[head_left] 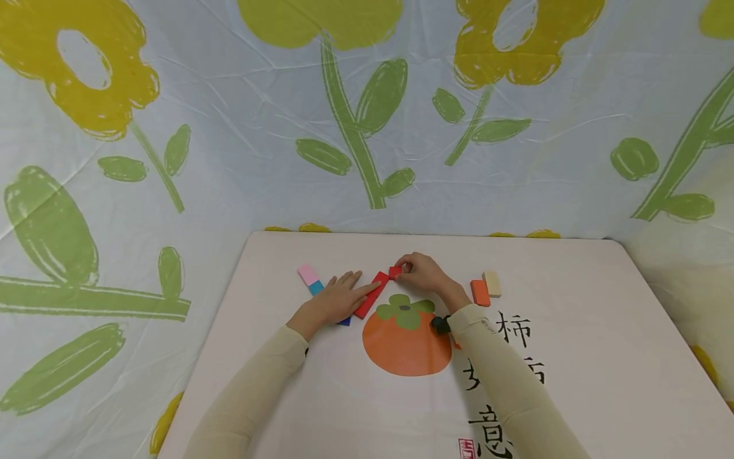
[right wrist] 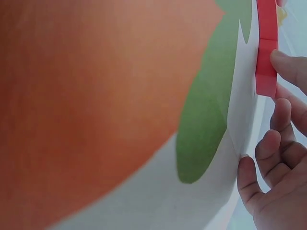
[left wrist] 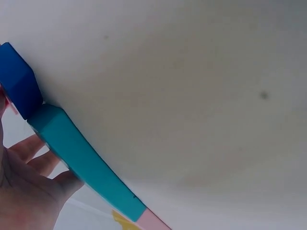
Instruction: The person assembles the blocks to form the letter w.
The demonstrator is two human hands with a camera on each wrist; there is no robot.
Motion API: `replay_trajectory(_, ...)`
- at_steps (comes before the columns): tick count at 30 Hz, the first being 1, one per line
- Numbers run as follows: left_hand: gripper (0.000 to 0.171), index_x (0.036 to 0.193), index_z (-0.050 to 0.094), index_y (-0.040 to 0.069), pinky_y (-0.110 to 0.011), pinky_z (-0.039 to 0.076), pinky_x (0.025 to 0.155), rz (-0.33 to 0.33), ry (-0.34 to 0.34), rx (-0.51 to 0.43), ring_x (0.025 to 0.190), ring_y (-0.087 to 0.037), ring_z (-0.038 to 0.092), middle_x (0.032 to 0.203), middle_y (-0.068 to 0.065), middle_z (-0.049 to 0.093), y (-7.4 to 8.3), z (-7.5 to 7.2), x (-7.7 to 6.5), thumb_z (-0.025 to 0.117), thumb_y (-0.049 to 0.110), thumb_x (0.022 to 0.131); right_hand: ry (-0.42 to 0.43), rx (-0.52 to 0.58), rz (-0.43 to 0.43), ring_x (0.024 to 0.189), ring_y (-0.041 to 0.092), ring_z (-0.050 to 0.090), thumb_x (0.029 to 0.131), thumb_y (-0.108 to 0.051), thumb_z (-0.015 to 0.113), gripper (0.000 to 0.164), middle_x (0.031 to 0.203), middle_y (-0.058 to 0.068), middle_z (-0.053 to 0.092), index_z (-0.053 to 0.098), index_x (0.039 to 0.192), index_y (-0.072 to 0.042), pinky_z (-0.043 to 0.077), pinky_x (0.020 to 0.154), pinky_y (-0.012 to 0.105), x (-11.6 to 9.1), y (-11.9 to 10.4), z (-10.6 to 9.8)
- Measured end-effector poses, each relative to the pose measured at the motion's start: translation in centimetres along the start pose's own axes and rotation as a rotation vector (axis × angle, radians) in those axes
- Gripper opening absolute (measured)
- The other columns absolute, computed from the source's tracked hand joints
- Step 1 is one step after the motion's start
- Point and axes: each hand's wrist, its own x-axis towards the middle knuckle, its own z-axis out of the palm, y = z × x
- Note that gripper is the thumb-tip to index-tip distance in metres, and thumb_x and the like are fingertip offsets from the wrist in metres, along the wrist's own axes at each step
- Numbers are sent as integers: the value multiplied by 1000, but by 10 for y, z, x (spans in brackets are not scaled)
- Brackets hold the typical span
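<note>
My right hand (head_left: 424, 273) pinches a small red block (head_left: 395, 272) between thumb and fingers, at the far end of a long red block (head_left: 371, 296). In the right wrist view the small red block (right wrist: 266, 69) meets the other red piece (right wrist: 267, 19) end to end. Across the row to the left lies my left hand (head_left: 338, 298), its fingers extended and one reaching onto the long red block. That row holds a pink block (head_left: 308, 274), a teal block (head_left: 315, 288) and a dark blue block (head_left: 345, 321), partly covered by the hand. The left wrist view shows the teal block (left wrist: 88, 163) touching the blue one (left wrist: 19, 79).
An orange block (head_left: 480, 292) and a beige block (head_left: 491, 284) lie side by side, right of my right hand. The pale table (head_left: 602, 331) bears a printed persimmon (head_left: 401, 350) and black characters. A flower-printed cloth (head_left: 241, 146) hangs behind the table.
</note>
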Motion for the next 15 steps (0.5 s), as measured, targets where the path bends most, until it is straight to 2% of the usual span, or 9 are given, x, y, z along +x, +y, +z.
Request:
replay_trajectory(7,54,160,22,36,-58,27,113,-12,-15,-49,147,-38,25,162,-16,25,0,-1,1,39,36,109,-4,-4,28,75,19,49,90,-15,75,25,81,4,56,72,113,-4,42,67,33,0,-1,0)
replay_trajectory(12,53,160,20,37,-58,25,114,-19,-33,-63,148,-36,23,163,-15,23,-2,-1,3,36,38,109,-5,4,24,73,19,49,90,-15,75,30,81,5,57,70,116,-3,42,67,33,0,-1,0)
replay_trajectory(15,53,160,19,38,-57,23,115,-25,-33,-103,149,-33,22,163,-14,23,-4,-3,3,35,40,109,-1,-12,12,71,19,49,90,-15,75,33,82,5,57,69,119,-1,43,66,33,0,-1,-1)
